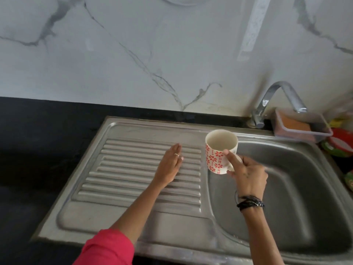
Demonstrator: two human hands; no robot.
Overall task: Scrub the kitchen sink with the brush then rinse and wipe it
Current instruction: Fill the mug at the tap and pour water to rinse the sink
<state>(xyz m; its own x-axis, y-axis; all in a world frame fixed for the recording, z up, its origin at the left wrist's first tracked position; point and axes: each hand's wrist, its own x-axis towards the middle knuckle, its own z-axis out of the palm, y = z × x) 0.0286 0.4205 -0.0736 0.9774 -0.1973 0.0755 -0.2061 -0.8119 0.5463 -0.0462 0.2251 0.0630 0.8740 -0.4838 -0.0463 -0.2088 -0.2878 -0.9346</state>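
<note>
Right hand (pixel 248 178) grips mug (pixel 219 152); left hand (pixel 169 165) flat on drainboard (pixel 133 169).

Soft, even daylight fills the scene, neither harsh nor dim. Under the left hand (pixel 170 165) and its forearm a faint, diffuse shadow lies on the ribbed drainboard (pixel 133 169). Beyond the right hand (pixel 248 176), the tap (pixel 275 100) carries small bright glints, and a pale streak of reflected light runs down the marble wall (pixel 133 54). The basin (pixel 296 188) just right of that hand looks smeared by motion blur. The dark worktop (pixel 28 150) loses detail, and straight lines bow toward the edges.
</note>
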